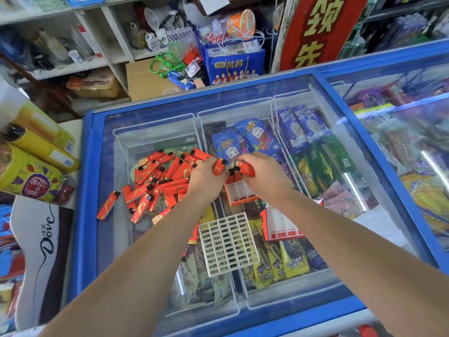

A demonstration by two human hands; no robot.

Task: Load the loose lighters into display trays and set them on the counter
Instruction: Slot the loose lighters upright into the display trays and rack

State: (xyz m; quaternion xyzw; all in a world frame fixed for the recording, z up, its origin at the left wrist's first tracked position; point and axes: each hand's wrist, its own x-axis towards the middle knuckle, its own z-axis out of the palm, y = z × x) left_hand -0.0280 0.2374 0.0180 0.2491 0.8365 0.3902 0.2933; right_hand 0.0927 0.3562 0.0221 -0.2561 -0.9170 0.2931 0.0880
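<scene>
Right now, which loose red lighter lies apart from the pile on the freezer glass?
The red lighter with a black cap at far left, lying alone and diagonal, left of the heaped red lighters.

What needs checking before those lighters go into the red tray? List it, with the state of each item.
1. Left hand holds a lighter: ok.
2. Right hand holds a lighter: ok.
3. Red tray sits right under the hands, slots facing up: ok.
4. Slots free in that tray: white dividers show empty; the far rows are hidden by the hands, cannot tell.
5. Lighters turned the right way for the slots: cannot tell.
6. Supply left: loose pile lies on the freezer lid, within reach of the left hand: ok.
</scene>
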